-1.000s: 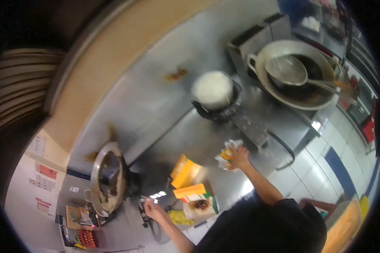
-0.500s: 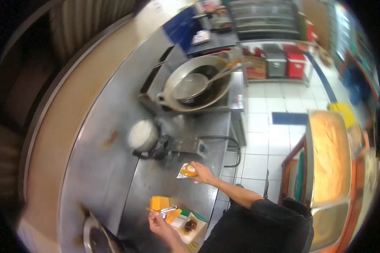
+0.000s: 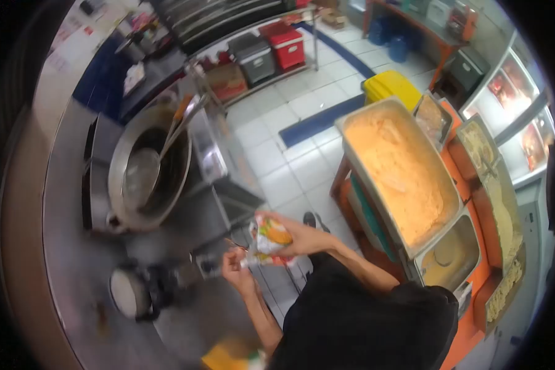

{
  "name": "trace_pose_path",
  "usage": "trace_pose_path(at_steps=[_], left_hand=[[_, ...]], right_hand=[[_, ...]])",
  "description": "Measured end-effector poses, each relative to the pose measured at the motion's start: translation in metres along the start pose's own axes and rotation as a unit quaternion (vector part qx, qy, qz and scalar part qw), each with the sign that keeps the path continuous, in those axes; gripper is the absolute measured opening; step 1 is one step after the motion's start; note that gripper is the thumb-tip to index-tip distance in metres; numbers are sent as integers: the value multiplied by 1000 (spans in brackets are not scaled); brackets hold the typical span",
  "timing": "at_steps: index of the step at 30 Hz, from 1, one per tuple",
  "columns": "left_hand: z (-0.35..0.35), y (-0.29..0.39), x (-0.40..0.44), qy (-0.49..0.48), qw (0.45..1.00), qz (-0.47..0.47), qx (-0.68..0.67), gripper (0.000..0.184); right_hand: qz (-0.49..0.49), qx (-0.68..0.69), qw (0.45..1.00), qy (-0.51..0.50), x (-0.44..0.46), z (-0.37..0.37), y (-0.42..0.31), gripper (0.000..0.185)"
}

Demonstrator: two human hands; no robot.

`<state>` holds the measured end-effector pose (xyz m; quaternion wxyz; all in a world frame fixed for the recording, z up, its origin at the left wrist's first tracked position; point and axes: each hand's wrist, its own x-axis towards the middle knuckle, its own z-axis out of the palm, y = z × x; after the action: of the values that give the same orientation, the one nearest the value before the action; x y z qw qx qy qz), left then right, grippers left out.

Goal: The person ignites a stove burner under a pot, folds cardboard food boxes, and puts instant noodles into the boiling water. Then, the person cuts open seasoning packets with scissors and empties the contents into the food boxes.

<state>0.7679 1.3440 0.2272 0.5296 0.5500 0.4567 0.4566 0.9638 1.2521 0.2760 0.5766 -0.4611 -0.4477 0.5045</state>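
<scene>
My right hand [image 3: 302, 238] is wrapped round a white printed paper packet [image 3: 270, 234] with an orange and green picture on it. Close beside it, my left hand [image 3: 240, 272] has its fingers pinched at the packet's near side. A thin brownish stick-like thing [image 3: 233, 242] sticks up from those fingers; its kind is not clear. Both hands are above the edge of the steel counter [image 3: 191, 314]. Blurred at the bottom lies a yellow item [image 3: 225, 356], partly cut off by the frame.
On the left, a large wok [image 3: 118, 185] holds a wire strainer [image 3: 143, 176]. A round white-topped container [image 3: 126, 293] stands on the counter. To the right are a deep tray of orange food [image 3: 391, 166] and a smaller steel pan [image 3: 462, 256]. A yellow bin [image 3: 391, 86] stands behind.
The view has swung right. My right hand has lifted the packet from low over the counter, and my left hand has come up from the yellow box and open carton to meet it.
</scene>
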Motion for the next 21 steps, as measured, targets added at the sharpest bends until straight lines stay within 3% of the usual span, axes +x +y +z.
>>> trace_pose_path(at_steps=[2, 3, 5, 7, 8, 10, 12, 15, 17, 19, 20, 21], left_hand=[[62, -9, 38, -151, 981, -58, -102, 4], [95, -11, 59, -175, 977, -60, -109, 4], [148, -12, 88, -230, 941, -177, -173, 12], [194, 1, 123, -320, 927, -147, -126, 17], [210, -7, 138, -329, 925, -138, -127, 17], [251, -7, 169, -353, 918, -126, -129, 16], [295, 6, 198, -383, 917, -101, -42, 17], [365, 2, 238, -425, 895, -94, -99, 19], [432, 13, 254, -467, 874, -127, -36, 16], [489, -1, 280, -502, 860, -81, -40, 11], [517, -6, 295, -516, 853, -72, -41, 10], [548, -5, 309, -552, 828, -92, -23, 13]], right_hand=[[-28, 4, 999, -16, 22, -43, 9, 85], [-44, -22, 999, -8, 38, -66, 10, 85], [-3, -2, 1000, 12, 59, -113, 4, 77], [2, 42, 998, 37, 72, -148, -6, 62], [-30, -51, 992, 115, 78, -163, 1, 50], [-61, -79, 981, 163, 94, -198, -8, 50], [-92, -110, 968, 208, 113, -229, -17, 51], [-78, 17, 953, 291, 135, -274, -18, 52], [-72, -19, 925, 372, 147, -313, -29, 48], [-27, 0, 910, 415, 159, -354, -42, 46], [-108, 20, 860, 498, 176, -370, -28, 41], [-104, 27, 859, 500, 183, -389, -29, 41]])
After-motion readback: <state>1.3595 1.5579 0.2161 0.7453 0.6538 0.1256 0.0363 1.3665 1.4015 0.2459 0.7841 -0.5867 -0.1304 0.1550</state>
